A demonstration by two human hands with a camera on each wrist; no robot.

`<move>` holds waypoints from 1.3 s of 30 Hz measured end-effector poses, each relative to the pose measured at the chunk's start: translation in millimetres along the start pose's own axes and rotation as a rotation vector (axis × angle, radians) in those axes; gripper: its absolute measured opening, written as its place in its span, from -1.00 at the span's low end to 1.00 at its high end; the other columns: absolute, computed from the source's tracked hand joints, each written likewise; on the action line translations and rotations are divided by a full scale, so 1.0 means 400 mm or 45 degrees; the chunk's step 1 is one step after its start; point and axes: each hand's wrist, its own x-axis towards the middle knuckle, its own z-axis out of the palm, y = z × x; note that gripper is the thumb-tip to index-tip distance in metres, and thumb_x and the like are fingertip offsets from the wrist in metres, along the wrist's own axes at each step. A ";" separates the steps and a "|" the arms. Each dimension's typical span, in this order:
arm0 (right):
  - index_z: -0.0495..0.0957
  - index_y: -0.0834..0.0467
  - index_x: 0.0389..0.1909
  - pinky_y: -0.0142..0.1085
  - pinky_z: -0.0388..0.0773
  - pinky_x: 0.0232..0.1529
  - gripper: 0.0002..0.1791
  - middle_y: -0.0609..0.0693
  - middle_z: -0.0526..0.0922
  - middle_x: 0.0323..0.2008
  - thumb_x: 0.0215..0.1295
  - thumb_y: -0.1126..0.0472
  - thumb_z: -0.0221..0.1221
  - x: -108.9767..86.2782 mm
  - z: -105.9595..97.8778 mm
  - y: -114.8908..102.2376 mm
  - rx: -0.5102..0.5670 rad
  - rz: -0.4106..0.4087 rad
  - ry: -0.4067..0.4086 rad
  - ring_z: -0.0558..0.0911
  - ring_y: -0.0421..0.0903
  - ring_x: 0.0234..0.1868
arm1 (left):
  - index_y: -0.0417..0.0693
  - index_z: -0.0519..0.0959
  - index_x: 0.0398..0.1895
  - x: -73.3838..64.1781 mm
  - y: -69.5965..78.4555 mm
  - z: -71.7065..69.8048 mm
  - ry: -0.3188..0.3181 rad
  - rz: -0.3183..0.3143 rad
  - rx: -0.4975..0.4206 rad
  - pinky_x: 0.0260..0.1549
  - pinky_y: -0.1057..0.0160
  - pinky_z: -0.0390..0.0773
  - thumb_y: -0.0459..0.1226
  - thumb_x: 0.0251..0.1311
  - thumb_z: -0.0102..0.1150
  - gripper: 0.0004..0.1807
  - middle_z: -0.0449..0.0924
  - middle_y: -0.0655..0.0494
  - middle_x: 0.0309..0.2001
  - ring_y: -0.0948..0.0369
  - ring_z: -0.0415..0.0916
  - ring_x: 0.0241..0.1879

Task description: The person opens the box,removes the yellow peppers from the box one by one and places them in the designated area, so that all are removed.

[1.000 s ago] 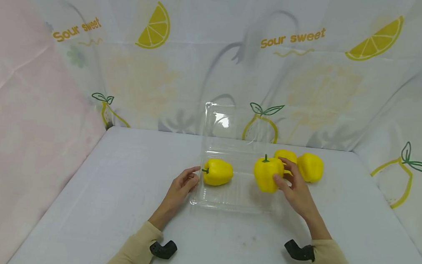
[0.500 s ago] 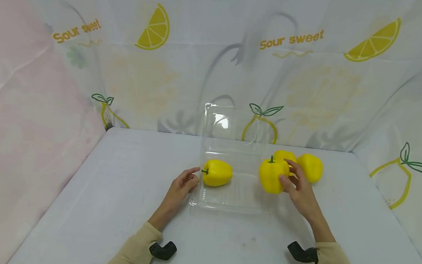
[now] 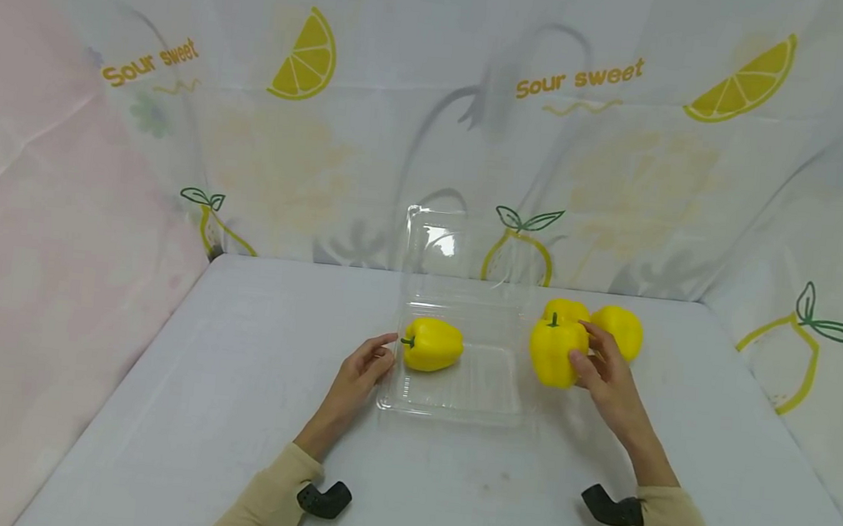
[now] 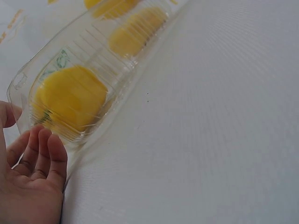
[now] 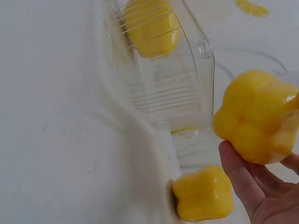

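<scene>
A yellow bell pepper (image 3: 559,354) is gripped between the thumb and fingers of my right hand (image 3: 606,388), stem up, to the right of the clear plastic clamshell box (image 3: 453,416). In the right wrist view, the lobed base of this held bell pepper (image 5: 252,116) shows. Inside the box, at its left side, another bell pepper (image 3: 433,345) lies on its side with the stem pointing left. My left hand (image 3: 361,370) is at the box's left wall; in the left wrist view, its fingertips (image 4: 57,147) lie against the plastic, the fingers loosely bent.
Behind the held pepper stand two more yellow bell peppers, one partly covered (image 3: 566,311) and one at the right (image 3: 617,332). The box's lid (image 3: 471,255) stands raised at the back. A printed curtain (image 3: 373,125) hangs behind the white table (image 3: 245,381).
My right hand has moved right with the bell pepper, from over the box's right part to beside it. My left hand and the pepper in the box stay put.
</scene>
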 end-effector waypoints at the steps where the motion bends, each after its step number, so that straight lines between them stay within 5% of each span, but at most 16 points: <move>1: 0.06 0.12 0.39 -0.48 0.58 -0.21 -0.44 0.26 0.31 0.20 0.44 0.15 -0.05 -0.001 -0.001 0.002 -0.002 -0.001 0.002 0.51 -0.35 -0.17 | -0.10 0.38 0.26 -0.004 0.009 0.000 -0.006 -0.001 0.007 -0.22 0.46 0.46 -0.27 0.36 -0.01 -0.58 0.43 0.03 -0.15 0.18 0.39 -0.22; 18: 0.01 0.07 0.41 -0.47 0.58 -0.19 -0.40 0.25 0.28 0.19 0.44 0.02 -0.06 -0.017 -0.020 0.031 -0.110 0.101 -0.033 0.48 -0.34 -0.13 | -0.14 0.38 0.25 -0.005 0.016 0.002 -0.001 0.003 -0.012 -0.25 0.46 0.45 -0.29 0.35 0.00 -0.58 0.40 0.12 -0.21 0.26 0.39 -0.27; 27: -0.01 0.06 0.43 -0.46 0.55 -0.21 -0.32 0.26 0.26 0.20 0.40 -0.05 -0.01 -0.027 -0.032 0.027 -0.198 0.190 -0.048 0.45 0.13 0.03 | 0.02 0.42 0.23 0.023 -0.043 0.003 0.035 0.034 0.006 -0.27 0.50 0.43 -0.22 0.35 0.01 -0.61 0.42 0.06 -0.17 0.26 0.39 -0.28; 39: -0.04 0.11 0.43 -0.25 0.54 -0.14 -0.18 0.29 0.22 0.24 0.32 -0.22 0.02 -0.031 -0.052 0.021 -0.323 0.357 -0.078 0.39 0.15 0.10 | 0.03 0.42 0.23 0.020 -0.045 0.004 0.047 0.037 0.015 -0.25 0.49 0.44 -0.21 0.35 0.02 -0.61 0.43 0.06 -0.16 0.26 0.39 -0.26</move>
